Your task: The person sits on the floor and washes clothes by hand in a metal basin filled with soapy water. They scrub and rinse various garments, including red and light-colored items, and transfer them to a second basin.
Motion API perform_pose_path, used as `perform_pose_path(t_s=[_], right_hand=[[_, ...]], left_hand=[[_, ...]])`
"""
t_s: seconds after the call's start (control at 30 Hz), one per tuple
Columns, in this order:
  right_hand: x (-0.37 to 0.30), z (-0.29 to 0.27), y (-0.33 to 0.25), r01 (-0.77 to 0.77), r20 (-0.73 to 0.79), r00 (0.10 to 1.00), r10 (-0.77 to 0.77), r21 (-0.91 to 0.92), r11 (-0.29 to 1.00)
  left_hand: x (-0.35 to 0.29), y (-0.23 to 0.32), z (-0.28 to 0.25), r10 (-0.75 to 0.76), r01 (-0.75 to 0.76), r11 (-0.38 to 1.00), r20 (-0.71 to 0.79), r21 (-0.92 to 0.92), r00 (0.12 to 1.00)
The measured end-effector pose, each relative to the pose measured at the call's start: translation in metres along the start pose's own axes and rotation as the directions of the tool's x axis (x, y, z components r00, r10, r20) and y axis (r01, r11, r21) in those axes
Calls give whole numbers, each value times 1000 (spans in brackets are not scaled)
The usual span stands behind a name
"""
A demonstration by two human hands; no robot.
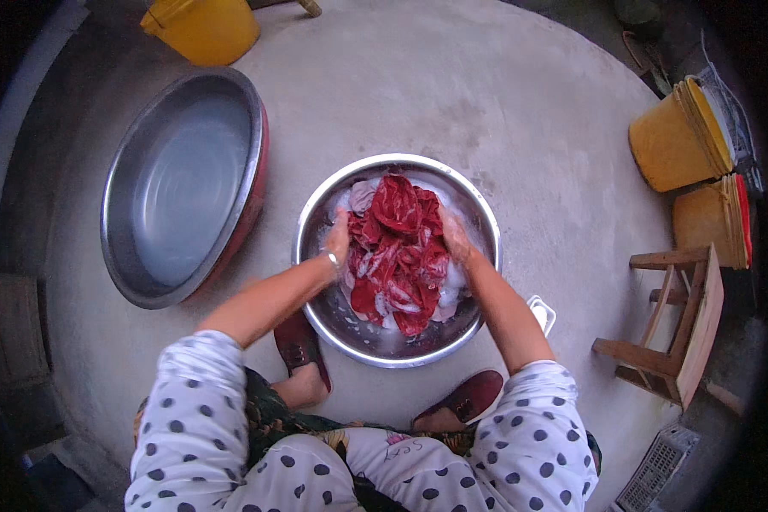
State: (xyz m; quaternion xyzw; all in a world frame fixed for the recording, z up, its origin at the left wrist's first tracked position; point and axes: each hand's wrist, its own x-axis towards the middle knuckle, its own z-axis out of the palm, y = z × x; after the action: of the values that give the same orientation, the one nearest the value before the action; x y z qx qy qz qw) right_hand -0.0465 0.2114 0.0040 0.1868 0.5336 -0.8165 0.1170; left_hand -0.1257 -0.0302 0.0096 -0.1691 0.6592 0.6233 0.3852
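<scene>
A wet red cloth garment (pixel 398 256), crumpled and streaked with suds, lies heaped in a round metal basin (pixel 397 362). My left hand (pixel 339 239) grips the bundle at its left side, with a bracelet on the wrist. On the opposite side, my right hand (pixel 456 237) clasps the cloth. Most fingertips are buried in the fabric. Pale pinkish cloth (pixel 363 195) shows at the bundle's far left edge. White foam (pixel 455 277) floats around it.
A large basin with a red outside (pixel 179 188) stands left, holding what looks like water. Yellow buckets (pixel 206 31) (pixel 676 141) sit far left and at right. A wooden stool (pixel 670 341) lies on its side at right. A white object (pixel 540 314) rests beside my right forearm.
</scene>
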Motion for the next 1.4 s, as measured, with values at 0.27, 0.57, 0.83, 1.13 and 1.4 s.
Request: perform_pose_path(t_s=[0.27, 0.57, 0.83, 1.13, 1.4], right_hand=[[-38, 31, -61, 386, 88, 922, -377, -126, 914], [-116, 74, -19, 449, 159, 745, -648, -838, 311], [-84, 55, 68, 457, 233, 729, -643, -866, 204], [-15, 33, 31, -14, -81, 990, -117, -871, 491], [-15, 21, -51, -65, -183, 980, -85, -685, 725]], left_hand=[[-66, 71, 25, 264, -199, 956, 330, -216, 906], [-120, -4, 52, 786, -730, 137, 375, 670, 491], [-94, -41, 58, 740, -656, 366, 221, 660, 635], [-11, -6, 67, 534, -474, 456, 194, 753, 823], [-13, 55, 40, 346, -224, 537, 30, 813, 938]])
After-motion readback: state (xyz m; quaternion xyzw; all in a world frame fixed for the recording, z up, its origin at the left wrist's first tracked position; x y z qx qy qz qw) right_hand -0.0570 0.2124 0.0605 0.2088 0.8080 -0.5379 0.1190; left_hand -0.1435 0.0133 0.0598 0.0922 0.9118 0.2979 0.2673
